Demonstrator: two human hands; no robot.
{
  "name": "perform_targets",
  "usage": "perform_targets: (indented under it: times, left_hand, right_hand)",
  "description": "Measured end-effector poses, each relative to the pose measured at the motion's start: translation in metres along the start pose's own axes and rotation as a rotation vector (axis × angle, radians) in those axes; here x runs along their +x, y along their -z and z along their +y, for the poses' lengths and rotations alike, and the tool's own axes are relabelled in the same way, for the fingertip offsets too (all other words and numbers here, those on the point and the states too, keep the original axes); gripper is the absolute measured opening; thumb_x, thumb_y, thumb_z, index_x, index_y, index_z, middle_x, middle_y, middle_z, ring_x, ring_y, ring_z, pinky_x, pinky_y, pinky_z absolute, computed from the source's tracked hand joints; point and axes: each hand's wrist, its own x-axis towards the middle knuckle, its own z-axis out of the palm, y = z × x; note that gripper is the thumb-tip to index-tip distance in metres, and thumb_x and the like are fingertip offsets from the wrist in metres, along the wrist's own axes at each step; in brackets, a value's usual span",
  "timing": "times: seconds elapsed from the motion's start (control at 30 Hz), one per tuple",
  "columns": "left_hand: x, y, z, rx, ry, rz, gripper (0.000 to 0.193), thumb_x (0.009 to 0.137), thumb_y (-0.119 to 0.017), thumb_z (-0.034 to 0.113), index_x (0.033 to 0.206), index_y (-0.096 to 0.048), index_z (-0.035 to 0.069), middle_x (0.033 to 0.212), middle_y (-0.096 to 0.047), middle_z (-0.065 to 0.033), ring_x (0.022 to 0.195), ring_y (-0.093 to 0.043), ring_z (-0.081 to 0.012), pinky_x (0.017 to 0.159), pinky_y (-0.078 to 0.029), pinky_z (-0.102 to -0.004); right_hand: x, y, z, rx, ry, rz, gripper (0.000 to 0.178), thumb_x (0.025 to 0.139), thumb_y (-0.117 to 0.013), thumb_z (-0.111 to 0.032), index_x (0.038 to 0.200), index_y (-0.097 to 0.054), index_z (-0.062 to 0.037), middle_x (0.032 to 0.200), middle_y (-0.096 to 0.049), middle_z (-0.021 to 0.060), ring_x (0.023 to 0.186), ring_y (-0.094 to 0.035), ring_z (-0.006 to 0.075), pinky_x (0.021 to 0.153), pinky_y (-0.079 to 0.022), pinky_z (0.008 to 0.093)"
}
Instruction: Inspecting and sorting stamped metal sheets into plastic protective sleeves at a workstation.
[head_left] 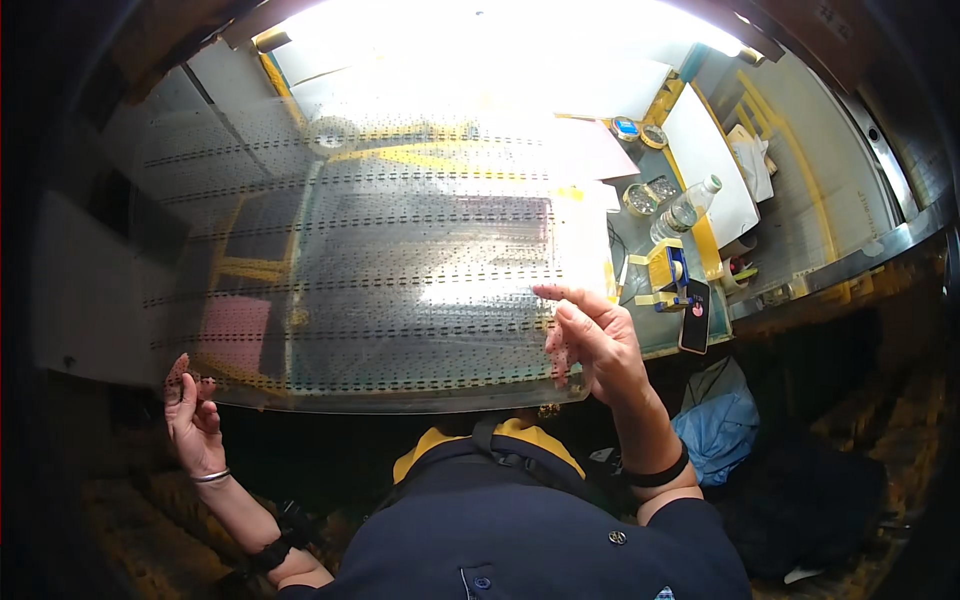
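A large clear film sheet [420, 290], printed with rows of small dark marks, spreads in front of me above the work table. My left hand [196, 425] pinches its near left corner, with some fingertips showing through the film. Along the right edge, my right hand [605, 345] holds the sheet between thumb and fingers; part of that hand lies behind the film. Through the sheet I can see yellow tape lines and a pink sheet [236, 333] on the left. Glare washes out the far edge of the film.
At the right stand a tape dispenser [667, 272], a clear bottle [686, 212] and a phone [694, 318]. Small round containers [640, 199] sit farther back. A bright lamp [700, 28] shines over the far side. A blue plastic bag [722, 428] lies lower right.
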Motion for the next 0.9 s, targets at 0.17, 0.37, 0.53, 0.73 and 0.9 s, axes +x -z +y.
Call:
perform_targets:
  times: [0.17,0.37,0.53,0.73,0.9]
  left_hand:
    - [0.0,0.006,-0.004,-0.07,0.025,0.006,0.03,0.087,-0.046,0.012,0.116,-0.046,0.009,0.076,-0.063,-0.0108,0.053,-0.06,-0.0077,0.04,-0.049,-0.015]
    - [0.002,0.013,-0.003,-0.05,0.016,0.036,0.028,0.087,-0.046,0.012,0.115,-0.048,0.009,0.078,-0.063,-0.0084,0.056,-0.06,-0.0066,0.039,-0.048,-0.0136]
    - [0.01,0.028,-0.005,-0.118,0.018,-0.13,0.028,0.087,-0.045,0.012,0.115,-0.048,0.009,0.085,-0.063,-0.0051,0.059,-0.06,-0.0056,0.038,-0.046,-0.0131]
    - [0.012,0.027,-0.009,-0.202,-0.014,-0.184,0.028,0.088,-0.043,0.01,0.115,-0.046,0.006,0.089,-0.062,-0.0061,0.066,-0.062,-0.0097,0.039,-0.048,-0.0146]
    - [0.015,0.047,-0.02,-0.294,-0.062,-0.298,0.031,0.089,-0.039,0.008,0.119,-0.04,0.005,0.093,-0.061,-0.0073,0.072,-0.062,-0.0142,0.04,-0.049,-0.0166]
  right_hand:
    - [0.0,0.002,0.004,0.086,-0.01,0.018,0.031,0.088,-0.041,-0.016,0.107,-0.049,0.007,0.06,-0.053,0.0051,0.043,-0.048,0.0074,0.039,-0.041,0.018]
    - [0.0,0.005,0.005,0.135,0.008,-0.002,0.032,0.088,-0.043,-0.02,0.103,-0.05,0.0069,0.062,-0.055,0.0063,0.041,-0.049,0.009,0.039,-0.042,0.0192]
    - [0.001,0.007,0.007,0.13,0.041,-0.068,0.027,0.087,-0.046,-0.018,0.094,-0.053,0.007,0.061,-0.055,0.0069,0.043,-0.05,0.0108,0.041,-0.043,0.0197]
    - [-0.002,0.014,0.011,0.082,0.116,-0.127,0.02,0.084,-0.049,-0.014,0.083,-0.055,0.0047,0.061,-0.055,0.0068,0.047,-0.053,0.011,0.044,-0.043,0.0206]
    - [-0.004,0.013,0.012,0.009,0.154,-0.179,0.016,0.085,-0.049,-0.01,0.079,-0.056,0.0038,0.063,-0.056,0.0069,0.049,-0.053,0.01,0.049,-0.044,0.0207]
